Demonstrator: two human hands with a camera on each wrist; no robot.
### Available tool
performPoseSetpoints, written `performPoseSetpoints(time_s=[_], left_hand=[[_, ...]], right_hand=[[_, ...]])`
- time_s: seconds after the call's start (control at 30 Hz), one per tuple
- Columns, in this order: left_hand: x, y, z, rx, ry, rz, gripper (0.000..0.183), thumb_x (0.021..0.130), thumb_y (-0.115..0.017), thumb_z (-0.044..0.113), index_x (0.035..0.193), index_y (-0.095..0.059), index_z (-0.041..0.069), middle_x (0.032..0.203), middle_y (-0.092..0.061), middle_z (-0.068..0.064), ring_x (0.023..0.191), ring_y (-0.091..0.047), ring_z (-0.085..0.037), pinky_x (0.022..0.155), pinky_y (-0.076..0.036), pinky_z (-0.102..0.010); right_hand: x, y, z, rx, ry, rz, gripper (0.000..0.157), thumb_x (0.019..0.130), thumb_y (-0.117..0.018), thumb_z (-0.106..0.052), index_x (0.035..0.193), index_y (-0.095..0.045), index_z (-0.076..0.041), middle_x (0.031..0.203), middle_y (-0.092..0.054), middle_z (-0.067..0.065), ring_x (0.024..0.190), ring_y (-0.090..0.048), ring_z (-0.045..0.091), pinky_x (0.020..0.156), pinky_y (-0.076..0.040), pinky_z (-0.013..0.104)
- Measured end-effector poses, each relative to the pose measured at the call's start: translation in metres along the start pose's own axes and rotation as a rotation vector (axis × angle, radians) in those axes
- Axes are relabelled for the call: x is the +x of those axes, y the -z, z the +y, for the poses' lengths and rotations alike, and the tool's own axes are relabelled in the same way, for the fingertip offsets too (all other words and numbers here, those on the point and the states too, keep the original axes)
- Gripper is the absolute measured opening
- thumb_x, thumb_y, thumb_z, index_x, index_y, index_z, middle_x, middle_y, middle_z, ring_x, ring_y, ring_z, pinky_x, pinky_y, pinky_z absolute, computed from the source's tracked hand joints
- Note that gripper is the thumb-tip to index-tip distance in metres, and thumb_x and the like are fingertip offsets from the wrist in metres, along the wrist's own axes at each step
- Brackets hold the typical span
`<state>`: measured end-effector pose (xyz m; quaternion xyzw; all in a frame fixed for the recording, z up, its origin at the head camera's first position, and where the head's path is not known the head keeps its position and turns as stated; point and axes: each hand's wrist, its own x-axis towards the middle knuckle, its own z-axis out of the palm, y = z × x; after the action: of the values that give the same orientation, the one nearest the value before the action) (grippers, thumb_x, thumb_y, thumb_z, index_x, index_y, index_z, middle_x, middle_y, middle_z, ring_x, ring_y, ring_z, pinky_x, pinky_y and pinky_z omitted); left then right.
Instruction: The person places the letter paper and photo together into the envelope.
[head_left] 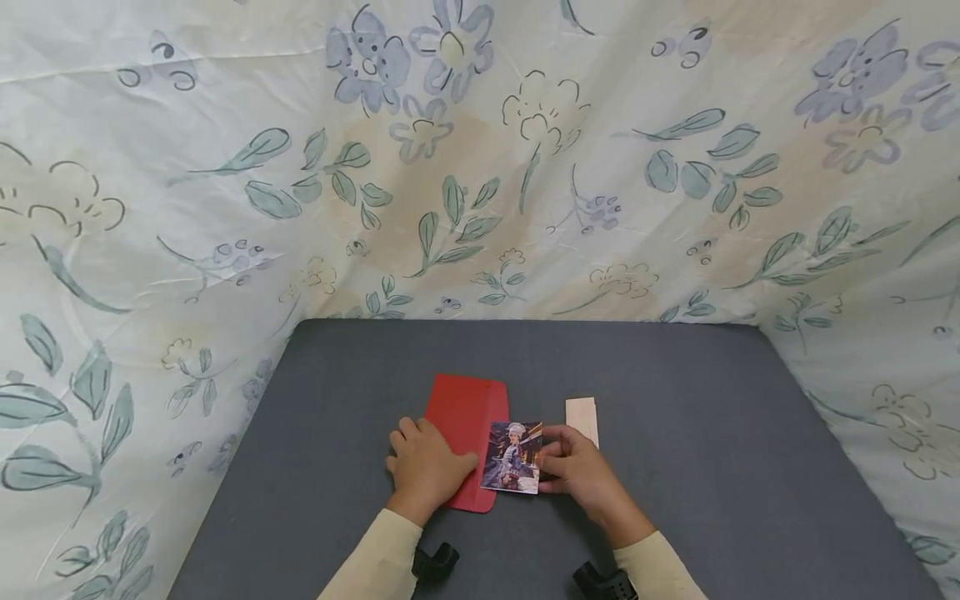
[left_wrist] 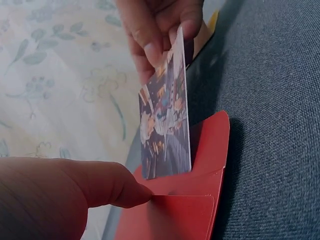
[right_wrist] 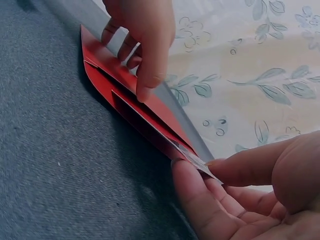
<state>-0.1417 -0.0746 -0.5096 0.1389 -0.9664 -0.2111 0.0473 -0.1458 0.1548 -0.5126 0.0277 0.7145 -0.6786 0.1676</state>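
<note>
A red envelope (head_left: pixel 453 408) lies on the table, its flap folded out to the right. My left hand (head_left: pixel 429 467) holds it, with fingers by its left side and the thumb (left_wrist: pixel 117 185) at the lip of its opening. In the right wrist view the opening gapes a little beside that thumb. My right hand (head_left: pixel 588 477) pinches a picture card (head_left: pixel 513 458) by its right edge, between thumb and fingers. Printed on the card is a figure in pale clothes. It is tilted above the flap, its near edge (left_wrist: pixel 167 175) close to the opening and outside it.
Behind the right hand a pale, narrow strip (head_left: pixel 581 415) lies on the dark grey table (head_left: pixel 675 400), partly hidden by the fingers. Floral cloth (head_left: pixel 465 167) hangs along the back and both sides. Each wrist wears a black camera mount (head_left: pixel 437 562).
</note>
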Motion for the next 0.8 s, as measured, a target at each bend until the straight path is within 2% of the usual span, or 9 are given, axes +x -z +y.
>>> performPoseSetpoints(time_s=[0.47,0.8], left_hand=[[0.002,0.0,0.002,0.003,-0.006,0.007,0.083,0.059,-0.079,0.055,0.106,-0.051,-0.007,0.098,-0.039,-0.018,0.095,-0.039,-0.034,0.065,-0.042,-0.055],[0.003,-0.001,0.003,0.003,0.002,-0.003,0.083,0.059,-0.08,0.052,0.109,-0.05,-0.007,0.101,-0.04,-0.019,0.098,-0.04,-0.035,0.067,-0.045,-0.054]], right_hand=[[0.0,-0.014,0.0,-0.001,0.007,-0.06,0.045,0.089,-0.058,0.004,0.132,-0.042,0.007,0.097,-0.057,0.022,0.078,-0.063,0.028,0.062,-0.055,0.045],[0.006,-0.015,0.007,0.012,-0.015,-0.078,0.045,0.091,-0.056,0.004,0.133,-0.041,0.008,0.098,-0.057,0.022,0.077,-0.063,0.028,0.062,-0.055,0.045]])
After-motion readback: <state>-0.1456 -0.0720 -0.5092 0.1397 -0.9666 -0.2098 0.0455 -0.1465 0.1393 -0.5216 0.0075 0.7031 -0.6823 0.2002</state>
